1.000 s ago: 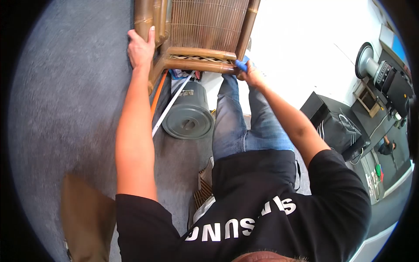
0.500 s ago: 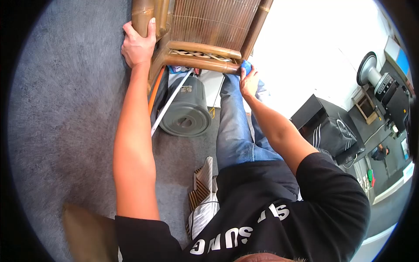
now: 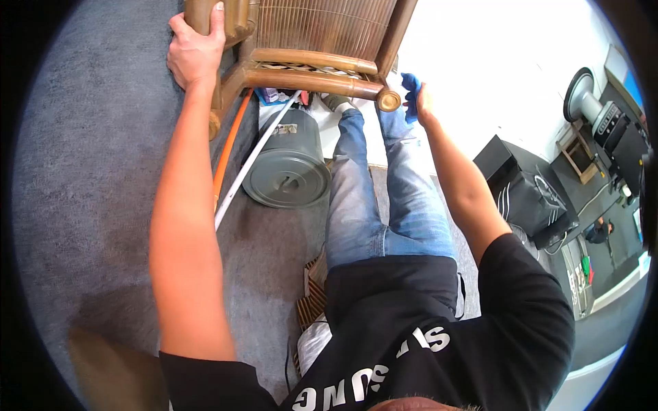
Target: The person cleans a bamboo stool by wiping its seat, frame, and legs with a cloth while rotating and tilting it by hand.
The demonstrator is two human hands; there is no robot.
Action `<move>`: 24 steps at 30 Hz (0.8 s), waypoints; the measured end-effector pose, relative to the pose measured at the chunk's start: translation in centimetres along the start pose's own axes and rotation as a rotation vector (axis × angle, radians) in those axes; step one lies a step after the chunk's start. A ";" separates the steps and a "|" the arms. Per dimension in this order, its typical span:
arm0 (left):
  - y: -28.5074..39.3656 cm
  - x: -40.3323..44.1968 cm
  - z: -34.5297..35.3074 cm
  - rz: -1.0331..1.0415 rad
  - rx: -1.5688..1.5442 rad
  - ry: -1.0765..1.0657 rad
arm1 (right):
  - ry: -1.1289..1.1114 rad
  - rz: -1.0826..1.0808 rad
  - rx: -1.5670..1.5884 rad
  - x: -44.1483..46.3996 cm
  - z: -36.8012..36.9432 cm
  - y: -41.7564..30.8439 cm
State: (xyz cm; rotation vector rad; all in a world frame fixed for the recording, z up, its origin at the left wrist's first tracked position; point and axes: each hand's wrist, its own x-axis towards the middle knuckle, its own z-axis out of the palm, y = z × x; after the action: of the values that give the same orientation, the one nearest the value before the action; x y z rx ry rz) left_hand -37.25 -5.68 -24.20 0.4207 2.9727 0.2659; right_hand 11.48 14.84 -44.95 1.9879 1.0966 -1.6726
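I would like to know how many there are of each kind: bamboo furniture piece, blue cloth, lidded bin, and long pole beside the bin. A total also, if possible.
Bamboo furniture piece: 1
Blue cloth: 1
Lidded bin: 1
Long poles: 2 (orange pole, white pole)
Total: 5

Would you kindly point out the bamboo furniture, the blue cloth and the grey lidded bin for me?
Bamboo furniture [image 3: 321, 31], head view: on its slatted panel.
Blue cloth [image 3: 412, 88], head view: on its crumpled surface.
Grey lidded bin [image 3: 295, 149], head view: on its side wall.
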 end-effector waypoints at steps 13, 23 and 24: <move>-0.1 0.0 -0.1 -0.030 0.016 -0.032 | 0.158 -0.843 -0.575 -10.8 7.0 1.7; -0.6 0.3 0.0 -0.003 0.023 -0.047 | 0.261 -0.548 -0.430 -7.7 6.3 3.1; -0.5 0.2 -0.1 -0.003 0.013 -0.062 | 0.292 -0.543 -0.432 -6.9 5.8 3.5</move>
State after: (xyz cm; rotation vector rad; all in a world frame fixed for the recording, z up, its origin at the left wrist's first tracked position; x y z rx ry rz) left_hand -37.62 -6.11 -24.18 0.4175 2.9154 0.2287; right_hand 9.86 6.28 -40.79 1.7740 2.0503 -1.2116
